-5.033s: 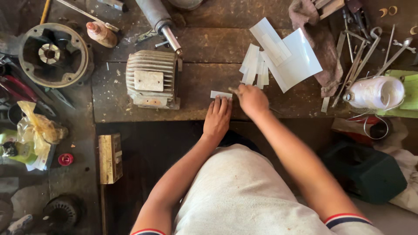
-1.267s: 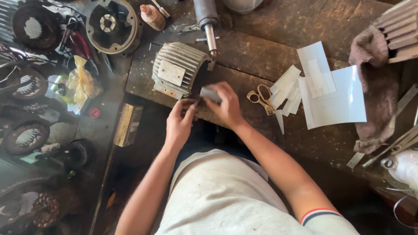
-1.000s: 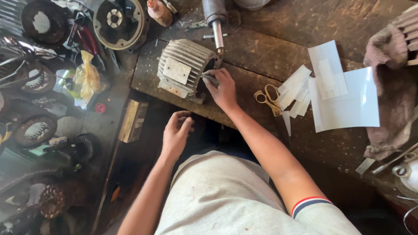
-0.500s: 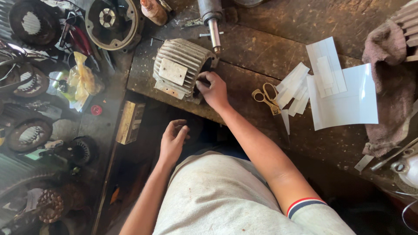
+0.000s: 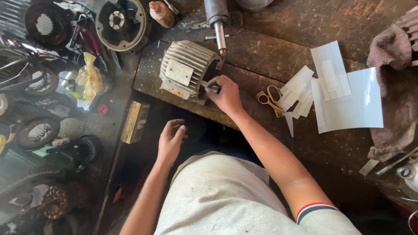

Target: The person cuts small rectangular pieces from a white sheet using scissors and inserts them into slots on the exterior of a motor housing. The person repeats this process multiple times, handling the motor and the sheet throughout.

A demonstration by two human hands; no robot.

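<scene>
While the ribbed motor housing (image 5: 186,72) lay near the workbench's (image 5: 270,43) front-left corner, the right hand (image 5: 226,93) pinched a small white strip (image 5: 210,86) at its open end. The left hand (image 5: 171,140) hung below the front edge, fingers loosely curled, holding nothing. Scissors (image 5: 271,98) lay just beside the right wrist.

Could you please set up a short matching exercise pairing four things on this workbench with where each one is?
Things:
1. motor housing
2. scissors
3. right hand
4. left hand

Places:
A. beside the cut white strips
B. at the housing's open end, holding a small strip
C. empty, below the bench edge
D. lying on its side on the wooden bench

Pairs: 1-D, 2-A, 3-B, 4-C
</scene>
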